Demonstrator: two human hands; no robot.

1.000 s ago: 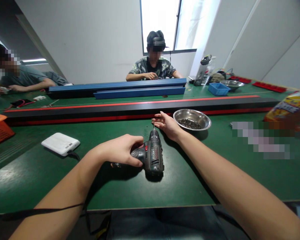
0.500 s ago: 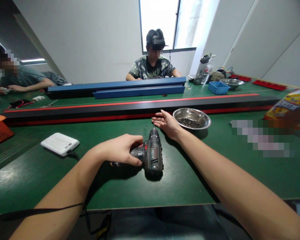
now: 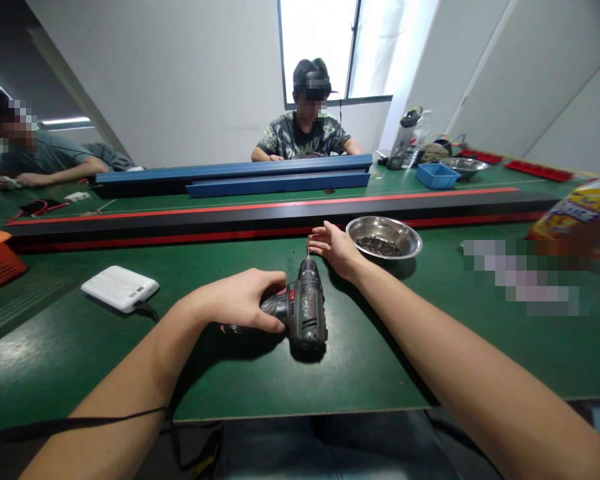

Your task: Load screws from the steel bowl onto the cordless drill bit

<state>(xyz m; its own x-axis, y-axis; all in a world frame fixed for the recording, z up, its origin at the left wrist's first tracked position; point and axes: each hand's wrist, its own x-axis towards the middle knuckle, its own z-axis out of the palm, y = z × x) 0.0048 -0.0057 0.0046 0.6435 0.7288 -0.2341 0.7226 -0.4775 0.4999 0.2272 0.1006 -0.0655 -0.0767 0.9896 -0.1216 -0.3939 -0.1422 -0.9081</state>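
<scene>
A black cordless drill (image 3: 307, 310) lies on its side on the green table, its bit pointing away from me. My left hand (image 3: 247, 300) is wrapped around the drill's handle. Beside the tip of the drill bit (image 3: 309, 250) is my right hand (image 3: 336, 250), fingers apart and slightly curved, close to the bit or touching it. Whether a small screw sits at the bit's tip is too fine to make out. Just right of that hand stands a steel bowl (image 3: 407, 249) with many small dark screws (image 3: 379, 246) in it.
A long black and red bar (image 3: 205, 221) spans the table beyond my hands, with blue profiles (image 3: 280, 181) behind it. At left are a white power bank (image 3: 120, 288) and an orange basket (image 3: 0, 260). A snack bag (image 3: 583, 217) stands right. Two people sit across.
My right hand has shifted slightly right, and its fingers have curled a little at the bit's tip. The drill and my left hand stay in place.
</scene>
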